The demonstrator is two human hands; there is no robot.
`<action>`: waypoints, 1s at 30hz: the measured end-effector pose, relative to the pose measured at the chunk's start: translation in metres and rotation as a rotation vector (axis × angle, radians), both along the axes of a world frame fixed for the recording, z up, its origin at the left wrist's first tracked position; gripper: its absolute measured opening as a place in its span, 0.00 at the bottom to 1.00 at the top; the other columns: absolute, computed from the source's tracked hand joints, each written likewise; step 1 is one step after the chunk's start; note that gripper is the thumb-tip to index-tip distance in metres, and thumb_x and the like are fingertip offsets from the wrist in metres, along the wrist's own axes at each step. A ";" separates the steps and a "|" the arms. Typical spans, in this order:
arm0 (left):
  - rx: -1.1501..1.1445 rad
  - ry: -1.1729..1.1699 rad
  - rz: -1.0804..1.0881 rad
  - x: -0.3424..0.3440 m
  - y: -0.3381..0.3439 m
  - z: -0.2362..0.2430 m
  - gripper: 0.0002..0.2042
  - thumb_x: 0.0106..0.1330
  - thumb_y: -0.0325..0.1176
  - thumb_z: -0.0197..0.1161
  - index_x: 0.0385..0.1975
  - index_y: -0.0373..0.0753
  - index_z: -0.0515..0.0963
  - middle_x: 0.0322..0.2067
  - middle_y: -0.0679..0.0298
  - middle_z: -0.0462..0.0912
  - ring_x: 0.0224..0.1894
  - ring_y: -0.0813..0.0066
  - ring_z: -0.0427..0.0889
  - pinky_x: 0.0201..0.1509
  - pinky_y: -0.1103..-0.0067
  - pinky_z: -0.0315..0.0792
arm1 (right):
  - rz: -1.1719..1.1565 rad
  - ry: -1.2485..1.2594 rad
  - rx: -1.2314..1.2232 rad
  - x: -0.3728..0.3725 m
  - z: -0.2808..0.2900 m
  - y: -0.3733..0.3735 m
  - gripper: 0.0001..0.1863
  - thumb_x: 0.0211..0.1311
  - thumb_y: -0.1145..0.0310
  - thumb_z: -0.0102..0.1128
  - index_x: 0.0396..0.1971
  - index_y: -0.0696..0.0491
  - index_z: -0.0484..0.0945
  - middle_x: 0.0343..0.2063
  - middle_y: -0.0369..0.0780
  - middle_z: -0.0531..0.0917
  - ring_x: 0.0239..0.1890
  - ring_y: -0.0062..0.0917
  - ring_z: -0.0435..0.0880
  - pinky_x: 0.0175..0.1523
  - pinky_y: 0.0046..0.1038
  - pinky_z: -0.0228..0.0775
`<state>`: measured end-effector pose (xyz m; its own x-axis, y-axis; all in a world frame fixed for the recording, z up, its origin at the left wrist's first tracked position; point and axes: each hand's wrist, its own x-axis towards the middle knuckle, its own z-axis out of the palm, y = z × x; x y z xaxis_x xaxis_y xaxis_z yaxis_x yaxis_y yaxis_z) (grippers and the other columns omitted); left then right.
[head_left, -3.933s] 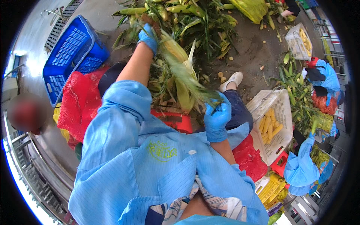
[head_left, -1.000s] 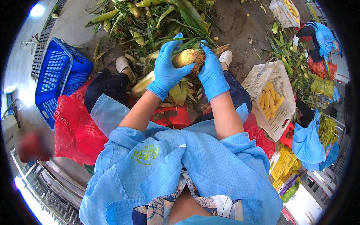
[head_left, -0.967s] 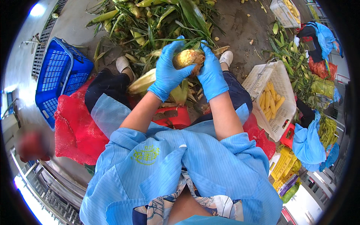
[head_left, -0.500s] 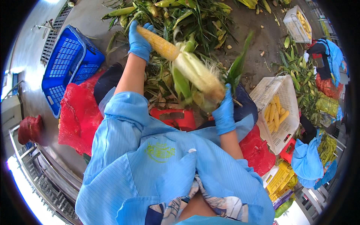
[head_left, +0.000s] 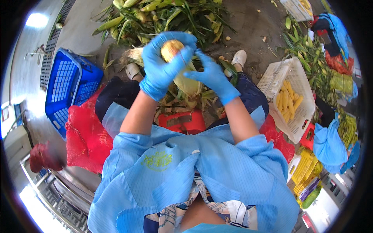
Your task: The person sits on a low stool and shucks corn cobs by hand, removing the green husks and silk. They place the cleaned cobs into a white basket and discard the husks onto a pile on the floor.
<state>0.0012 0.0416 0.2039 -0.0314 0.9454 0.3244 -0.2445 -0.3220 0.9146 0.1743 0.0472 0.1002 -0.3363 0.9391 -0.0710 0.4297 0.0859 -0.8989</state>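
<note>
An ear of corn (head_left: 171,51) is gripped in my left hand (head_left: 159,70), which wears a blue glove. Its yellow end points up toward me, and the glove's fingers wrap round it. Close beside, to the right, my gloved right hand (head_left: 216,79) has its fingers apart and nothing visible in them. Pale green husk (head_left: 189,84) shows below and between the hands; whether it is still joined to the ear is hidden. A husk with brown silk (head_left: 134,55) lies left of my left hand.
A heap of corn and leaves (head_left: 171,17) lies ahead. At left stand a blue crate (head_left: 64,81) and a red mesh sack (head_left: 85,136). A white crate (head_left: 305,120) holding peeled cobs is at right, near co-workers in blue (head_left: 330,143). A red stool (head_left: 182,121) sits before me.
The left hand has come nearer and turned the ear end-on. The right hand has let go of the husk end and moved up and left, beside the left hand.
</note>
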 end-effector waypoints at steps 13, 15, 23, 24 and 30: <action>0.394 0.605 -0.024 0.040 -0.047 -0.014 0.20 0.40 0.37 0.67 0.37 0.41 0.77 0.36 0.61 0.78 0.43 0.60 0.75 0.51 0.66 0.67 | -0.370 0.935 -0.559 -0.031 -0.033 -0.029 0.18 0.55 0.62 0.60 0.42 0.57 0.76 0.38 0.41 0.81 0.39 0.30 0.80 0.45 0.28 0.71; 0.315 0.660 -0.146 0.027 -0.058 -0.021 0.23 0.41 0.37 0.67 0.41 0.40 0.75 0.46 0.57 0.75 0.51 0.55 0.71 0.58 0.64 0.62 | -0.451 0.782 -0.479 -0.027 -0.036 -0.030 0.17 0.55 0.62 0.59 0.41 0.56 0.77 0.37 0.41 0.82 0.38 0.30 0.80 0.45 0.28 0.71; -0.675 0.693 -0.329 -0.017 -0.052 -0.051 0.31 0.48 0.36 0.70 0.52 0.30 0.67 0.45 0.54 0.76 0.47 0.70 0.76 0.51 0.77 0.69 | -0.529 -0.263 -0.107 -0.028 -0.030 -0.028 0.17 0.47 0.60 0.64 0.33 0.57 0.78 0.29 0.51 0.81 0.33 0.46 0.80 0.38 0.38 0.72; -0.677 0.867 -0.358 -0.013 -0.044 -0.052 0.30 0.49 0.34 0.70 0.51 0.29 0.68 0.45 0.55 0.76 0.47 0.71 0.76 0.51 0.77 0.69 | -0.500 -0.269 -0.076 -0.032 -0.028 -0.028 0.15 0.48 0.61 0.62 0.33 0.56 0.78 0.29 0.51 0.81 0.33 0.46 0.80 0.38 0.39 0.71; -0.823 0.752 -0.309 -0.009 -0.039 -0.097 0.29 0.43 0.39 0.72 0.44 0.29 0.71 0.34 0.58 0.79 0.36 0.72 0.78 0.45 0.77 0.71 | -0.325 -0.239 0.066 -0.028 -0.012 -0.026 0.12 0.47 0.65 0.61 0.33 0.53 0.77 0.29 0.51 0.80 0.34 0.46 0.79 0.39 0.43 0.70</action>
